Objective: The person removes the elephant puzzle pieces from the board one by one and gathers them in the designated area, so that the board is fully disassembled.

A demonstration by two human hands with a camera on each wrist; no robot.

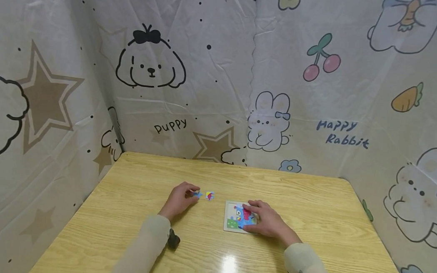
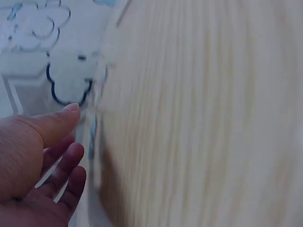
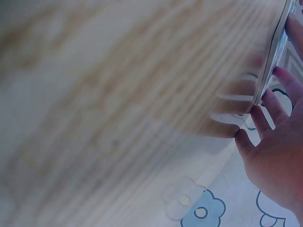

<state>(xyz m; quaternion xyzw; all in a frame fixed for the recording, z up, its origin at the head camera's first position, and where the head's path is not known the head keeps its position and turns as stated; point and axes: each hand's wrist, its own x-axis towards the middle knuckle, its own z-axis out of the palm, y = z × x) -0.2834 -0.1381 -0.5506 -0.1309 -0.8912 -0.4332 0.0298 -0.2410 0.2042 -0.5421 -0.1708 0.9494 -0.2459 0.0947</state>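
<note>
Over on the table lies a flat, pale-rimmed puzzle board [image 1: 232, 224], its blue, red and green picture showing beside bare base at the far left, its right side under the right hand [image 1: 267, 221]. Apart to its left sits a red-and-yellow piece [image 1: 209, 195], with a bluish piece [image 1: 198, 195] just beside, at the left hand's [image 1: 180, 199] fingertips.

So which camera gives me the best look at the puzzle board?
The head view: it shows the puzzle board face up, partly covered by the right hand. The right wrist view catches only its thin edge; in the left wrist view I can't make it out.
</note>
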